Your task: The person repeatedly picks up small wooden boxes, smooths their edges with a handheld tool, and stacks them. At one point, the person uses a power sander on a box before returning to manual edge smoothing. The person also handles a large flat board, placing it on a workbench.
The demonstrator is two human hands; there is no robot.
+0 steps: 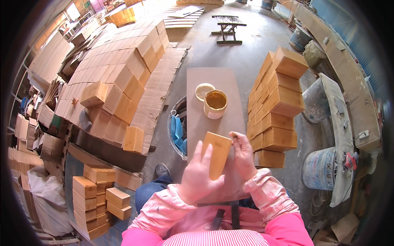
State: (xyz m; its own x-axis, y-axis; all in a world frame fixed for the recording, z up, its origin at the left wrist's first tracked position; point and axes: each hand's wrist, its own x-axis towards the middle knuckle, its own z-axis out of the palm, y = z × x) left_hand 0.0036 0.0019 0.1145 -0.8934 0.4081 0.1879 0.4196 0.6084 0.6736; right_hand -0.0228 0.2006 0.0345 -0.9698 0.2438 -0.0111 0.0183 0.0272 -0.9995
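Note:
My left hand [199, 172] steadies a wooden box [221, 150], its fingers spread over the left side and upper face. The box sits at the near half of a narrow brown bench [211, 75]. At its far right corner, my right hand [243, 155] pinches a small dark object [234, 136], mostly hidden by the fingers. Beyond the box stands an uncovered round tub [213, 114] with yellow-brown paste inside and around its rim. Its pale round lid [203, 91] lies on the bench just behind and left.
Wooden boxes [283, 103] are stacked on the floor to the right. Left are a large pile of boxes [123, 77] on cardboard and a smaller stack [84, 196]. A bin with a blue mask [176, 129] stands beside the bench. Paint-stained buckets [318, 169] line the right; a folding stool [229, 21] is ahead.

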